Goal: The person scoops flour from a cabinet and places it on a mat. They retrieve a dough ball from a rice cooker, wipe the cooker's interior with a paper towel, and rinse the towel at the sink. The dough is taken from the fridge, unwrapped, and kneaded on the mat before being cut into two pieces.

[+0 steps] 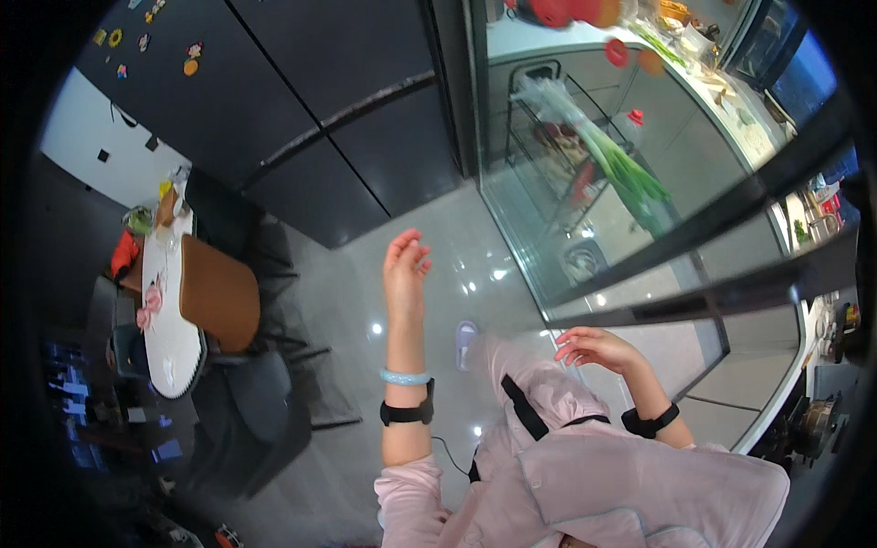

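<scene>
My left hand reaches forward over the grey tiled floor, empty, with its fingers loosely bent and a pale blue bangle on the wrist. Ahead of it stands a dark refrigerator with a horizontal handle strip. Nothing is in my right hand either; its fingers are spread and appear close to the dark lower frame of a glass sliding door, though I cannot tell if they touch. A black strap circles my left forearm, and a black band the right. Below shows one lavender slipper.
Behind the glass, a bundle of scallions or leeks lies on a black wire rack. A white counter curves along the kitchen. At left are a white dining table, a brown chair and a dark chair.
</scene>
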A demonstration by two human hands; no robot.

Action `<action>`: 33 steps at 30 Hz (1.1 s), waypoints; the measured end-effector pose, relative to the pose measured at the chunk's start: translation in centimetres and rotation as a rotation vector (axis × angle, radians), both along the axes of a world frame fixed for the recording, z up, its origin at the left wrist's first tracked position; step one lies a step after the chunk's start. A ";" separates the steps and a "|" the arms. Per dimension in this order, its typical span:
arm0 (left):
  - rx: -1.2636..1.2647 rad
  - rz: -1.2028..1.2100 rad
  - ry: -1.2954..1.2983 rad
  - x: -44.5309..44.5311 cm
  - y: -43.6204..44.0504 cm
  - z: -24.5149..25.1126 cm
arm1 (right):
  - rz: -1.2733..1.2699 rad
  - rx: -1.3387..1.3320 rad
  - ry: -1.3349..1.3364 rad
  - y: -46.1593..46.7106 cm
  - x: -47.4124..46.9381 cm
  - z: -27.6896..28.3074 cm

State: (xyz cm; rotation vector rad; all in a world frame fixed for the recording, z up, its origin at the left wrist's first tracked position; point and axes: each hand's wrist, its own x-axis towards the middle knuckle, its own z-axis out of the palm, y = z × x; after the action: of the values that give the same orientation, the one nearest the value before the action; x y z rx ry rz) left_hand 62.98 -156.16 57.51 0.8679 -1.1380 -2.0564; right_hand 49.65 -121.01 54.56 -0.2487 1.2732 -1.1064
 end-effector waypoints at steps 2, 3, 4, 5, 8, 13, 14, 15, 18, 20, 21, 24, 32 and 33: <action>0.045 -0.042 0.000 -0.6 -6.8 -1.6 | -0.095 -0.050 -0.024 -6.8 -1.3 -0.7; 0.081 -0.052 -0.008 -0.5 -9.8 -2.3 | -0.131 -0.063 -0.036 -10.0 -2.0 -0.9; 0.141 -0.040 -0.043 -1.0 -13.5 -2.7 | -0.125 -0.073 -0.042 -14.2 -3.0 -1.2; 0.117 -0.037 -0.008 -1.6 -17.0 -3.1 | -0.105 -0.127 -0.010 -19.1 -4.7 -1.8; 0.189 -0.010 -0.084 0.8 -24.3 -4.8 | -0.086 -0.223 -0.025 -32.2 -6.9 -3.4; 0.278 0.078 -0.070 2.2 -38.1 -6.9 | -0.079 -0.348 0.026 -56.2 -12.1 -3.1; 0.297 0.081 -0.074 1.9 -40.9 -7.4 | -0.119 -0.328 -0.007 -60.7 -13.0 -2.9; 0.326 0.092 -0.100 1.6 -43.6 -8.1 | -0.148 -0.350 -0.046 -65.1 -13.8 -3.1; 0.392 0.051 -0.060 -0.5 -51.7 -10.5 | -0.335 -0.295 -0.150 -77.5 -16.2 -5.2; 0.438 0.014 -0.032 -2.1 -56.7 -12.1 | -0.486 -0.243 -0.185 -84.9 -17.8 -7.6; 0.447 -0.010 -0.013 -3.2 -59.3 -12.5 | -0.526 -0.210 -0.218 -88.2 -18.6 -8.8; 0.602 0.013 -0.052 -4.4 -64.9 -14.1 | -0.669 -0.075 -0.257 -95.0 -19.7 -12.6; 0.936 0.159 -0.163 -7.5 -76.6 -16.4 | -1.008 -0.093 -0.355 -99.8 -19.1 -17.1; 0.892 0.119 -0.133 -7.8 -77.4 -16.8 | -0.982 -0.220 -0.426 -99.9 -19.1 -17.2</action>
State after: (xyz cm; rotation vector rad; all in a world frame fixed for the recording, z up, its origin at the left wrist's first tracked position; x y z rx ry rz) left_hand 55.18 -233.52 40.72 1.4457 -0.1515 -2.4247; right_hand 30.54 -220.92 37.35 0.4948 0.8633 -2.0047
